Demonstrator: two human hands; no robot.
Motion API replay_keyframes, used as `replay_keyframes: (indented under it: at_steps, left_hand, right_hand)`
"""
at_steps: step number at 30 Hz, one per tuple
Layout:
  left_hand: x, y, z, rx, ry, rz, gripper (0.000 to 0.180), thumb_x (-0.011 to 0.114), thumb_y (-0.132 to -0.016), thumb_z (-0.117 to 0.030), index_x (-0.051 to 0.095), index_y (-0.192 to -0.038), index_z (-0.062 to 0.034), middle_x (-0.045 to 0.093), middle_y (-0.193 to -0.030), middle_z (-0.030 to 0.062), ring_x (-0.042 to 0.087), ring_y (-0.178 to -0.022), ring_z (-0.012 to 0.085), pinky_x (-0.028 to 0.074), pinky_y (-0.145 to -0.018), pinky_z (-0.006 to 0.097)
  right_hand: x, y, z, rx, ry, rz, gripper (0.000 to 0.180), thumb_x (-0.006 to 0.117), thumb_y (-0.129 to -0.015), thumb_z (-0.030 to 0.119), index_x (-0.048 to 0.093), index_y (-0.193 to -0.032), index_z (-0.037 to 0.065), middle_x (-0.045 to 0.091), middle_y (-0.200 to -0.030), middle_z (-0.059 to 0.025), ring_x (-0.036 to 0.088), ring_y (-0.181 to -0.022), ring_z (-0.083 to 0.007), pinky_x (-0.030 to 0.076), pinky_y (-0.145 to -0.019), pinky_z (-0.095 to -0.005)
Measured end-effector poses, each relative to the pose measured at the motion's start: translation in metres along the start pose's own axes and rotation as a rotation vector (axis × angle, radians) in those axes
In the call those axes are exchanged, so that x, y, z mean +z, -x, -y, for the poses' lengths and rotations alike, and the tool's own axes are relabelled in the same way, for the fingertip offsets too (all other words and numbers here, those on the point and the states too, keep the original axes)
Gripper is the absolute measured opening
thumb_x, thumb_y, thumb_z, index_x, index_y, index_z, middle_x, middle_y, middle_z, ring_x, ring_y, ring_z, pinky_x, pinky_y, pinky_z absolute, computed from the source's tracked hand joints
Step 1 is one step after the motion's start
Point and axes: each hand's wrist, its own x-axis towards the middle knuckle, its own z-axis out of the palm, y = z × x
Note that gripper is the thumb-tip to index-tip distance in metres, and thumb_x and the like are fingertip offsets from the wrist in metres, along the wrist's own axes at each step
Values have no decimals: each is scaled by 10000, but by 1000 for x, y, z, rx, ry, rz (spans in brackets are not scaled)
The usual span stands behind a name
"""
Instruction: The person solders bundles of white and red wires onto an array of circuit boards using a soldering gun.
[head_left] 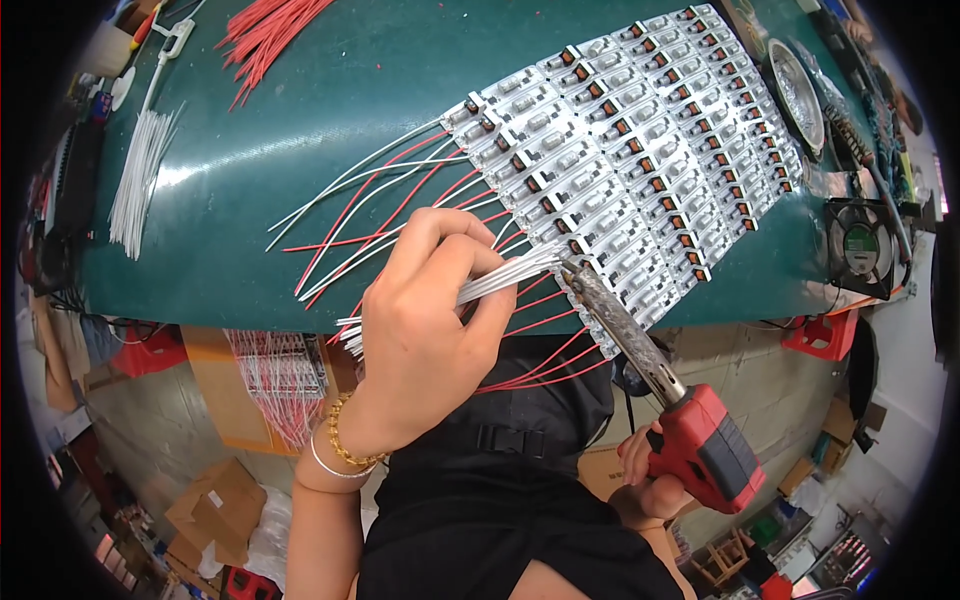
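My left hand (pixel 425 325) is closed around a bundle of white wires (pixel 512 276), whose tips fan out over the lower left edge of a panel of circuit boards (pixel 600 150). In my right hand (pixel 645 475) is a soldering gun (pixel 705 445) with a red and black handle. Its tip meets the panel edge right beside the white wire ends; whether they touch, I cannot tell. Red and white wires (pixel 375 190) trail from the panel's upper left edge. Along the lower part of that edge, only red wires (pixel 545 378) show clearly.
Loose red wires (pixel 268 38) and a white wire bundle (pixel 145 180) lie on the green table (pixel 300 100). A metal bowl (pixel 797 95) and a small black fan (pixel 860 245) stand at the right. Below the table edge, a cardboard box (pixel 225 405) holds more wired boards.
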Motion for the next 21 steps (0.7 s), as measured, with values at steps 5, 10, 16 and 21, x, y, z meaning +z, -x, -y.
replay_keyframes:
  at_steps: [5,10,16,21]
  left_hand:
    - [2,2,3,3,-11,-31,123,709,-749,27,602,-803,-2,599,-940,90,590,-611,210,465,-520,323]
    - [3,2,3,20,-32,-29,132,718,-748,22,601,-801,-5,599,-937,85,592,-614,208,461,-514,322]
    - [2,0,3,32,-6,-38,130,713,-739,28,601,-798,-1,598,-935,88,593,-619,217,461,-519,327]
    - [2,3,2,15,-20,-36,124,702,-734,35,601,-799,7,599,-939,98,598,-641,227,468,-539,335]
  right_hand:
    - [-6,6,5,-43,781,42,59,671,-751,150,662,-765,93,585,-714,-53,538,-653,-257,393,-586,-346]
    - [-4,21,-9,55,528,-182,108,691,-761,148,602,-797,97,577,-692,-60,509,-563,-251,389,-533,-346]
    - [4,-2,8,-20,-364,42,181,711,-746,109,550,-825,85,617,-755,-85,555,-587,-264,429,-554,-351]
    - [1,13,-4,-33,596,-123,193,714,-740,97,643,-913,48,630,-819,-106,589,-698,-294,451,-624,-380]
